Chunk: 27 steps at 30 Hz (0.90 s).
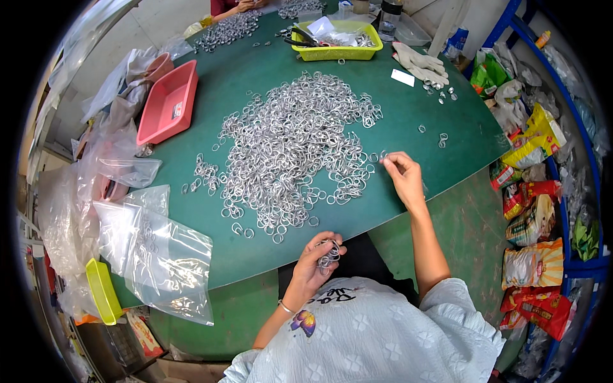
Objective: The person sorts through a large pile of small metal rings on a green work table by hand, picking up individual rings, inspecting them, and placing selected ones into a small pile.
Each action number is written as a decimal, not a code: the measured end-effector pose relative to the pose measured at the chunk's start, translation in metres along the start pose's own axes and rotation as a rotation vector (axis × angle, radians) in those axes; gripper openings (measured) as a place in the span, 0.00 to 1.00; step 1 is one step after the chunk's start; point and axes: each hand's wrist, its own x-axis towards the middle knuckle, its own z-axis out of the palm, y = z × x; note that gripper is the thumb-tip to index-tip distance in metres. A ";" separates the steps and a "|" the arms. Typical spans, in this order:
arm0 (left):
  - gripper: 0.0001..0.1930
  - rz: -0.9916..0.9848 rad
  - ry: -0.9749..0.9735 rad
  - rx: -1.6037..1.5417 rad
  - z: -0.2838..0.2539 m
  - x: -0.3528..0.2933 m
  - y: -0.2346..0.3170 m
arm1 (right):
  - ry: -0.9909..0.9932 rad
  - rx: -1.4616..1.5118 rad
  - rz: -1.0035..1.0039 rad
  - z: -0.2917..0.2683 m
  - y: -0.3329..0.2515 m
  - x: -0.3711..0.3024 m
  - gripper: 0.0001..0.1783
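Note:
A wide heap of silver metal rings (287,140) covers the middle of the green table (239,258). My left hand (313,265), close to my body at the near table edge, is closed around a bunch of the metal rings (328,256). To the right of the heap, my right hand (403,177) pinches a single metal ring (383,155) between thumb and fingertips, just over the tabletop. A few loose rings lie beside those fingertips. Two linked-looking rings (442,140) rest farther to the right.
Left of the heap are a pink tray (169,105) and clear plastic bags (166,255). A yellow basket (338,52) with tools and a pair of white gloves (420,62) sit at the back. Another person's hand (245,6) shows at the far edge. Blue shelving (578,102) stands right.

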 end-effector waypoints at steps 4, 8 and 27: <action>0.21 0.027 0.141 0.063 0.014 -0.001 0.001 | -0.601 0.456 0.298 0.008 -0.055 -0.032 0.07; 0.23 -0.066 0.104 -0.009 0.025 0.001 0.004 | -0.830 0.035 -0.175 0.026 -0.071 -0.054 0.09; 0.13 -0.017 -0.067 0.056 -0.002 0.004 0.001 | -0.010 -0.302 -0.126 0.013 -0.006 -0.012 0.09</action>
